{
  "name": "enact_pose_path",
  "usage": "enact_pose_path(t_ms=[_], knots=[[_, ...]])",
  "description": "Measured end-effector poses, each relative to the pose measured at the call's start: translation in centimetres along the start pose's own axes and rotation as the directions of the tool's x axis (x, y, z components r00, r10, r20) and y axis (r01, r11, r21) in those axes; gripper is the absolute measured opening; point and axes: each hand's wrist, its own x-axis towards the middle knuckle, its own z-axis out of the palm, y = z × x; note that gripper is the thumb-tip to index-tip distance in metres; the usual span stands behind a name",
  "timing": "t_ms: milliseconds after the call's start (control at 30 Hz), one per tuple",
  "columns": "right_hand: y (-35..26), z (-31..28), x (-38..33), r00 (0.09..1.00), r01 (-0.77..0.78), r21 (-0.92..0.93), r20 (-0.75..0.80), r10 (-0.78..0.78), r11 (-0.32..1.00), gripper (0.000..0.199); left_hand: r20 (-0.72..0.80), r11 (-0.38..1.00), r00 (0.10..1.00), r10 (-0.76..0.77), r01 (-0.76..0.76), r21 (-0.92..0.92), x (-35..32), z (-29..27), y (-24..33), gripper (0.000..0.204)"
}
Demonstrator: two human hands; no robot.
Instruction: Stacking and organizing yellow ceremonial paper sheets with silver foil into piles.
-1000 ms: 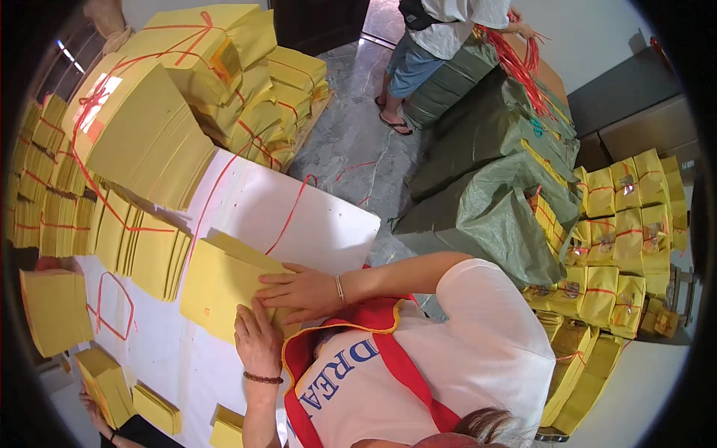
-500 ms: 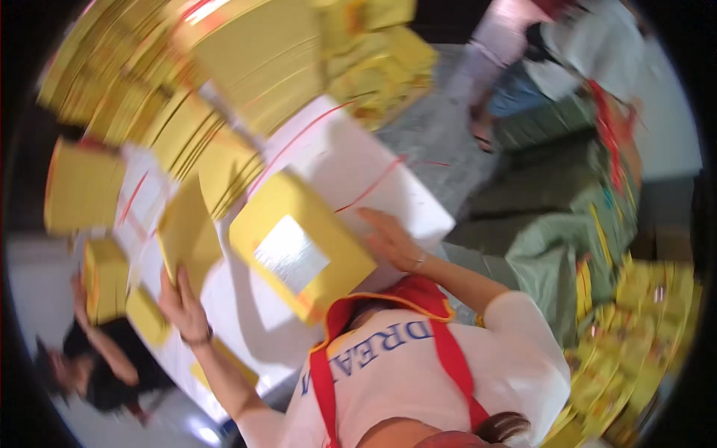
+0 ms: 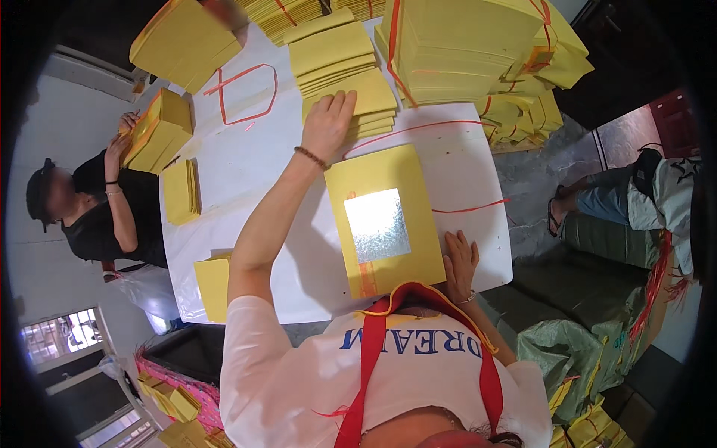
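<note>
Your left hand (image 3: pixel 328 125) has shifted, since half a second ago, from a yellow bundle's edge beside the package to the overlapping row of flat yellow paper bundles (image 3: pixel 332 54); its fingers spread over the front bundle, though you cannot tell whether they grip. Your right hand (image 3: pixel 461 261) is released, fingers extended beside the thick yellow rectangular package (image 3: pixel 385 222) with a shiny silver square (image 3: pixel 377 225). That package lies flat on the white table (image 3: pixel 474 175), right before your chest. Past its right edge runs a thin red plastic ribbon (image 3: pixel 470 207). At left, a person in black (image 3: pixel 88 233) handles a tall yellow paper block (image 3: pixel 163 134).
</note>
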Motion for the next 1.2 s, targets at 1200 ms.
enact_pose_path(t_ms=[1200], knots=[[-4.7, -3.6, 6.3, 0.903, 0.357, 0.286, 0.138, -0.407, 0.889, 0.029, 0.491, 0.894, 0.87, 0.05, 0.18, -0.41, -12.4, -16.6, 15.0, 0.068]])
